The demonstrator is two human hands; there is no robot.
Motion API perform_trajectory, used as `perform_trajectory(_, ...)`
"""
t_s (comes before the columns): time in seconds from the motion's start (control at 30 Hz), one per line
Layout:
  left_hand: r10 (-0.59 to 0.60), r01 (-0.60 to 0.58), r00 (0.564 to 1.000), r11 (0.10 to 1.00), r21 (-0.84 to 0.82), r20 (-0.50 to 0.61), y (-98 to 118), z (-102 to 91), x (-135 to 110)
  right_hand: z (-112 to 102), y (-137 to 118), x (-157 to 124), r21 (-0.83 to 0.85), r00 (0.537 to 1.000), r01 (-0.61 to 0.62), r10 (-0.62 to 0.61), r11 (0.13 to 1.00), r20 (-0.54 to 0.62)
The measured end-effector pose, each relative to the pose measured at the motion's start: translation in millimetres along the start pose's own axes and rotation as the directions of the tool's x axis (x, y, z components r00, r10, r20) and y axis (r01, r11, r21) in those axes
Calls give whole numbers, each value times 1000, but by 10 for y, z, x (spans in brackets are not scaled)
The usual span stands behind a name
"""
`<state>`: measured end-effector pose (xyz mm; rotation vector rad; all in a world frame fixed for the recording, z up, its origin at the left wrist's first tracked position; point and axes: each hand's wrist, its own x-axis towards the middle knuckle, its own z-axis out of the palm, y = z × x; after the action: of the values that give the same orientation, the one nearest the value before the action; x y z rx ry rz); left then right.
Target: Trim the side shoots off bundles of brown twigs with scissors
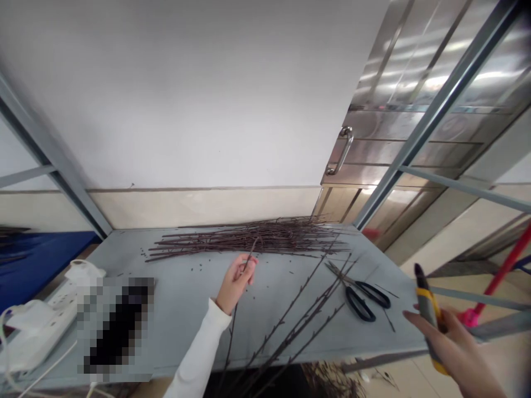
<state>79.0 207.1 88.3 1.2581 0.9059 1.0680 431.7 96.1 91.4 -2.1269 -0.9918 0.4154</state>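
My left hand (235, 281) is pinched shut on a thin dark twig (230, 337) that runs from the fingers down past the front edge of the grey table (174, 309). My right hand (456, 345) is off the table's right edge, closed round a yellow and black cutting tool (427, 307) held upright. A pile of dark twigs (253, 239) lies along the back of the table, just beyond my left hand. Several longer branching twigs (307, 315) lie slanted across the front right. Black-handled scissors (360, 293) rest between those twigs and my right hand.
A white power strip (45, 318) with cables sits at the table's left edge, beside a pixelated patch. Grey metal frame bars (431, 116) rise at both back corners. A steel door with a handle (344, 149) stands behind right. A red pole (504, 268) leans at far right.
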Motion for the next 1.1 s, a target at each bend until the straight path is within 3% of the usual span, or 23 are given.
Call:
perform_trajectory(0.1, 78, -75, 995, 996, 40, -69, -41, -47, 16, 108, 221, 47, -147, 991, -118, 125, 982, 40)
perform_trajectory(0.2, 122, -116, 988, 991, 60, -94, -55, -75, 20, 304, 349, -5, -243, 990, -24, 57, 970, 129)
perform_trajectory(0.3, 86, -86, 994, 996, 4, -65, -22, -78, 4, 555, 358, -104, -299, 980, 130, -77, 945, 182)
perform_trajectory(0.47, -2, -1, 1000, 984, -179, -13, 57, -86, -70, 958, 157, -244, -441, 931, 346, -246, 828, 268)
perform_trajectory(0.63, -69, 130, 986, 895, -426, 155, 149, -74, -177, 1235, -69, -237, -467, 883, 462, -340, 754, 324)
perform_trajectory(0.83, -11, 209, 950, 768, -606, 313, 282, -2, -292, 1488, -274, -99, -497, 876, 473, -329, 727, 353)
perform_trajectory(0.93, -14, 211, 954, 741, -637, 300, 313, 10, -310, 1563, -307, -60, -456, 853, 517, -394, 724, 342)
perform_trajectory(1.0, -30, 210, 959, 740, -639, 280, 321, 11, -307, 1570, -295, -42, -349, 841, 535, -449, 769, 301)
perform_trajectory(1.1, -39, 185, 971, 742, -644, 234, 320, 12, -290, 1496, -223, -39, 59, 818, 519, -515, 853, 257)
